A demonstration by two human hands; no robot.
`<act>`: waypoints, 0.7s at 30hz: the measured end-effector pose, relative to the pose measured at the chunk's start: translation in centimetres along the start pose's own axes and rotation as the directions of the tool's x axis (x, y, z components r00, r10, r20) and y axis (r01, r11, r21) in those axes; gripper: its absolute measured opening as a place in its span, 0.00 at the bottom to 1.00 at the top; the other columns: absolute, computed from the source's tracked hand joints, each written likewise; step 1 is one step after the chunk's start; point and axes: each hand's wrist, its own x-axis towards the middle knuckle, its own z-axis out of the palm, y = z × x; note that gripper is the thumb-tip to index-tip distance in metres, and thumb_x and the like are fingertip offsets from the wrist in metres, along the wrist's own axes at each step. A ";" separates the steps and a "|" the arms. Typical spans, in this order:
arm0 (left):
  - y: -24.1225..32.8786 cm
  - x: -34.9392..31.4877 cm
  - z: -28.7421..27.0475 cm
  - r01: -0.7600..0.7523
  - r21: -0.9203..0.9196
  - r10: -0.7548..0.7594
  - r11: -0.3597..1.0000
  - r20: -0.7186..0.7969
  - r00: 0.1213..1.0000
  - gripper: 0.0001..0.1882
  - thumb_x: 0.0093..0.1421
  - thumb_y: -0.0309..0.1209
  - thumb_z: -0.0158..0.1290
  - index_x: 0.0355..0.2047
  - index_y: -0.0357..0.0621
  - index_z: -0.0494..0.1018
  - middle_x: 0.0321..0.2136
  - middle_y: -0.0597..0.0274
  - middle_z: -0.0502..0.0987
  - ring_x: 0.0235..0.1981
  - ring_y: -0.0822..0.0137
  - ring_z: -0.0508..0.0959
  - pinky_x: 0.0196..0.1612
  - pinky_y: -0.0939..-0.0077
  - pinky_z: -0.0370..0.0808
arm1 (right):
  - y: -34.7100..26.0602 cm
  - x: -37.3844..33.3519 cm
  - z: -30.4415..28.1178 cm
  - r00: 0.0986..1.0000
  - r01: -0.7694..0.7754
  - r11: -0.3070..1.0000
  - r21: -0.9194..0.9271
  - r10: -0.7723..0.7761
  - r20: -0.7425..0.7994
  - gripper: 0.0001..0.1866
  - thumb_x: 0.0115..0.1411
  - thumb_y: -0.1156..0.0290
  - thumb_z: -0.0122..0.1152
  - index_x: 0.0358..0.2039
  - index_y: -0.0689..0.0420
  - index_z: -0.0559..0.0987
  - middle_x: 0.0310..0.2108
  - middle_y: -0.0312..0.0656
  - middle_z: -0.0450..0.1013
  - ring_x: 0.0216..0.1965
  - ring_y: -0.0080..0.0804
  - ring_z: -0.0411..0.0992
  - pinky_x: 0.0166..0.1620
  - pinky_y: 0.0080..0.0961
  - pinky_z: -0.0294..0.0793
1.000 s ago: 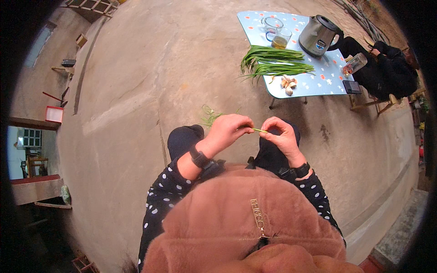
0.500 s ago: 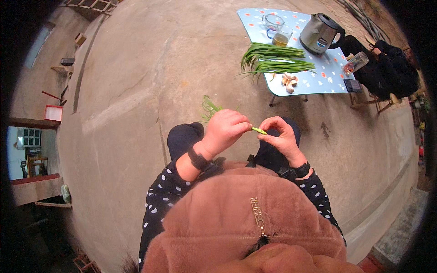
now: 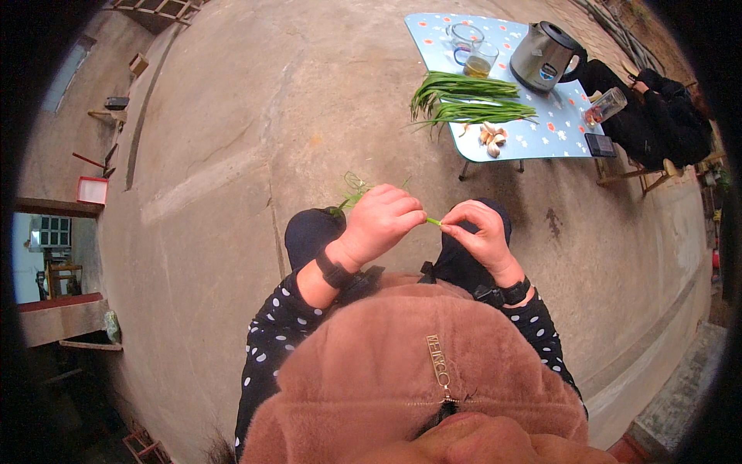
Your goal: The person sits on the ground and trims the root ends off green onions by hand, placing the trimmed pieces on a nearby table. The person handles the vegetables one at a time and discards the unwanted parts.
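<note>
Over my knees, my left hand (image 3: 384, 219) is closed round a thin green vegetable stalk (image 3: 433, 221). Its stringy green leaves (image 3: 354, 193) stick out past the far side of that hand. My right hand (image 3: 478, 232) pinches the stalk's short pale-green end between thumb and fingers. The stretch inside my left fist is hidden, and I cannot tell the stalk's exact kind. Ahead to the right stands a low blue patterned table (image 3: 560, 131) with two bunches of long green leaves (image 3: 471, 99) and several garlic cloves (image 3: 492, 138).
A steel kettle (image 3: 543, 58), glass mugs (image 3: 481, 60), a glass jar (image 3: 605, 107) and a dark phone-like device (image 3: 600, 145) are on the table. A person in dark clothes (image 3: 657, 116) sits beyond its right end. A red-edged box (image 3: 93, 190) lies at the far left.
My right fingers have closed in on the stalk's end, where thumb and finger were further apart. The stringy leaves past my left hand have shifted and curled.
</note>
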 end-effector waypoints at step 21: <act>-1.7 -2.9 -0.2 0.445 -0.300 -0.441 0.844 0.085 0.893 0.08 0.48 0.33 0.63 0.26 0.46 0.75 0.22 0.62 0.75 0.26 0.60 0.75 0.29 0.69 0.71 | 0.7 -0.9 -0.5 0.992 -0.121 0.989 0.081 0.116 0.058 0.02 0.57 0.76 0.58 0.29 0.60 0.77 0.29 0.39 0.74 0.33 0.33 0.73 0.37 0.25 0.71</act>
